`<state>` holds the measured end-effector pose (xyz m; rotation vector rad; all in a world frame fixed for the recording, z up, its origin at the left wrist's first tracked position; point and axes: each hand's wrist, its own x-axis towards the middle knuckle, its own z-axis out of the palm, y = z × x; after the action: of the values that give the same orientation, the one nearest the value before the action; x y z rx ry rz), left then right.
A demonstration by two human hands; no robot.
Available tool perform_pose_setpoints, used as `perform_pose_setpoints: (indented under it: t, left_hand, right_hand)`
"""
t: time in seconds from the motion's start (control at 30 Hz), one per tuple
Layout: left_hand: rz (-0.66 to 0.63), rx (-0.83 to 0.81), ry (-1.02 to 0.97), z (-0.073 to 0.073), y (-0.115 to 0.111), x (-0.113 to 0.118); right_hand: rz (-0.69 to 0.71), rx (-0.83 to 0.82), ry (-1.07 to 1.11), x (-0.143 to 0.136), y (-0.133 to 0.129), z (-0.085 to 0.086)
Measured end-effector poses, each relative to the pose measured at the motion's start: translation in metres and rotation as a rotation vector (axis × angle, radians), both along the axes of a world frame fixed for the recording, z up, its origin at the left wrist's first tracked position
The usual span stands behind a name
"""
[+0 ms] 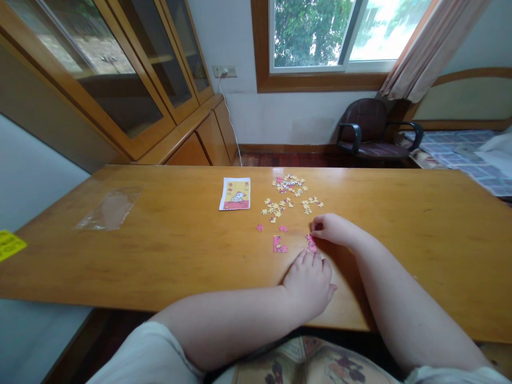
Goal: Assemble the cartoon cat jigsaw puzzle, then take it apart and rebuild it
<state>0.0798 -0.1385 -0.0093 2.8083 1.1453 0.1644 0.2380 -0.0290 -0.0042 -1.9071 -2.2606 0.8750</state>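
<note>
My left hand (pixel 308 280) lies palm down near the table's front edge, its fingers spread and the fingertips at the lower edge of a small pink puzzle section (pixel 311 244). Just above that section, my right hand (pixel 328 228) has thumb and index finger curled together; what is between them, if anything, is too small to make out. To the left sits an L-shaped pink joined section (pixel 279 245). Two loose pink pieces (pixel 260 228) (pixel 283 229) lie above it. Yellow pieces (pixel 276 207) are scattered farther back, with a mixed pile (pixel 289 184) behind them.
A picture card (pixel 234 194) showing a white figure lies left of the pieces. A clear plastic bag (pixel 112 209) rests on the wooden table (pixel 172 240) at the left. Beyond the table are a cabinet (pixel 188 120), a chair (pixel 366 128) and a bed (pixel 460 152).
</note>
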Motion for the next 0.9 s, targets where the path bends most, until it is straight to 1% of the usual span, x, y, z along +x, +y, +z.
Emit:
perform_pose_setpoints:
  t: [0.13,0.4,0.53,0.63,0.73,0.83,0.9]
  left_hand:
    - [-0.02,-0.015,0.016,0.002,-0.001,0.0]
    - [0.035,-0.024,0.039,-0.002,-0.001,0.001]
    - [0.035,-0.012,0.035,-0.001,-0.001,0.001]
    - [0.038,0.018,0.002,0.005,0.0,-0.001]
    - [0.03,0.046,-0.043,0.015,0.003,-0.004]
    - [0.02,0.062,-0.06,0.024,0.011,-0.008]
    - [0.082,0.063,-0.044,0.029,0.021,-0.012]
  right_hand:
    - [0.006,-0.008,0.002,0.001,0.0,0.0]
    - [0.024,-0.006,-0.027,-0.002,-0.001,0.002]
    - [0.026,-0.005,-0.012,-0.001,-0.002,0.002]
    - [0.008,0.035,0.025,-0.001,-0.003,0.004]
    - [-0.042,0.153,0.077,-0.005,-0.002,0.004]
    - [-0.089,0.273,0.158,-0.011,0.001,-0.003]
    - [-0.097,0.314,0.217,-0.013,0.005,-0.01]
